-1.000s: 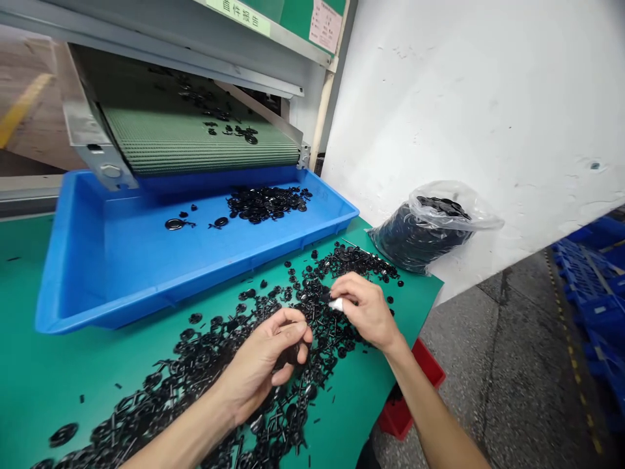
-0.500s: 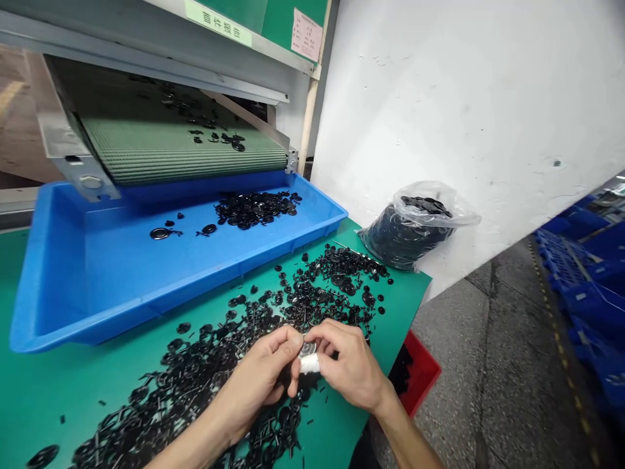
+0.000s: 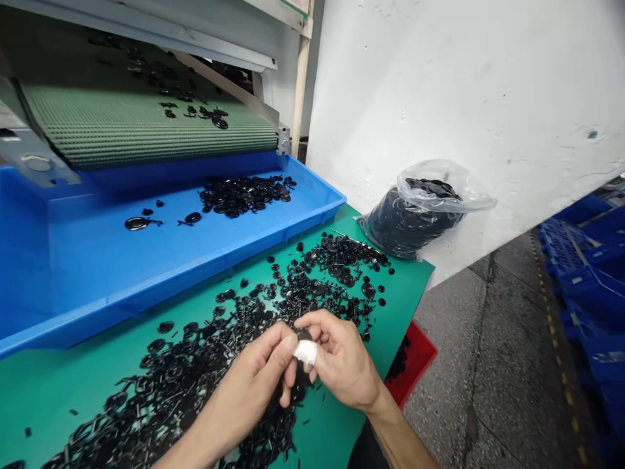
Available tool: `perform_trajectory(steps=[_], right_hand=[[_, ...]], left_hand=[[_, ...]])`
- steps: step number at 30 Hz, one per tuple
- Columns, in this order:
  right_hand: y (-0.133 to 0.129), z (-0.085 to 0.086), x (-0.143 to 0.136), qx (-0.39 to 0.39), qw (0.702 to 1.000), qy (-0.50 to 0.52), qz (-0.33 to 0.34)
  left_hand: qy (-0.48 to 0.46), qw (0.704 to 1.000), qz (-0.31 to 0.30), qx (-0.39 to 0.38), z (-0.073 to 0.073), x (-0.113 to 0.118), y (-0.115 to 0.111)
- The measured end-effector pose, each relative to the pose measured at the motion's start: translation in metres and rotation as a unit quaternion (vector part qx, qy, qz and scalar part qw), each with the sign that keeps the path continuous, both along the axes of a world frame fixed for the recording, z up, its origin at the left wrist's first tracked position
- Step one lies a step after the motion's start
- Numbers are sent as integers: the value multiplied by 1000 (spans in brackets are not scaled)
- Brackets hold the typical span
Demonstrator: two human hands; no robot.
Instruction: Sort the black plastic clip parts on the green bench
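Observation:
My left hand (image 3: 263, 368) and my right hand (image 3: 347, 365) meet over the near part of the table. Between their fingertips is a small black round plastic part (image 3: 303, 334), mostly hidden by the fingers. Both hands are closed on it. White tape (image 3: 306, 352) wraps the tip of my right thumb. Beneath and around the hands spreads a heap of loose black plastic parts (image 3: 195, 365), discs and thin sprue-like pieces, on the green table top (image 3: 43, 384).
A blue tray (image 3: 161, 290) with black parts stands under the end of a green conveyor belt (image 3: 161, 133). At the back right, a clear plastic bag (image 3: 410, 221) full of black discs leans by a white wall (image 3: 439, 78). A red bin (image 3: 415, 365) sits below the table's right edge.
The view has shifted, so the tray and belt appear further left and higher. My fingers have changed their hold at the black part, with the right thumb closer to the left fingertips.

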State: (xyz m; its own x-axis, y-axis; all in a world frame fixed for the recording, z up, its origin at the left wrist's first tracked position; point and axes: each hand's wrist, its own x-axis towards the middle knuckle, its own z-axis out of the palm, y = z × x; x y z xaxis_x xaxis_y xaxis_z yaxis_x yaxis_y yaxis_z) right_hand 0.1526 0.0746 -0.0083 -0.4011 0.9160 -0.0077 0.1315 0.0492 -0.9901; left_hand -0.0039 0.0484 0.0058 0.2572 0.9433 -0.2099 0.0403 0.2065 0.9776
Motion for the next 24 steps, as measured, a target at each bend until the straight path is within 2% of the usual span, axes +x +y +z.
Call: perform_trajectory(steps=[2, 4, 7, 9, 11, 15, 20, 24], right_hand=[[7, 1, 3, 25, 998, -53, 13], [19, 5, 9, 96, 985, -142, 10], [44, 12, 19, 219, 928, -300, -31], [59, 15, 21, 237, 889, -390, -32], [71, 17, 21, 223, 866, -448, -11], [78, 13, 15, 232, 855, -464, 7], [73, 4, 12, 285, 845, -451, -21], [66, 3, 17, 326, 846, -419, -46]], left_hand=[[-15, 1000, 13, -17, 0, 1, 1], [-38, 997, 32, -56, -2, 0, 2], [-73, 991, 64, -92, -4, -4, 5], [-105, 986, 76, -101, -5, -7, 8], [-148, 978, 90, -119, -6, -10, 10], [-224, 958, 130, -127, -6, -11, 12], [-293, 931, 146, -159, -4, -10, 15], [-280, 937, 141, -157, -2, -9, 15]])
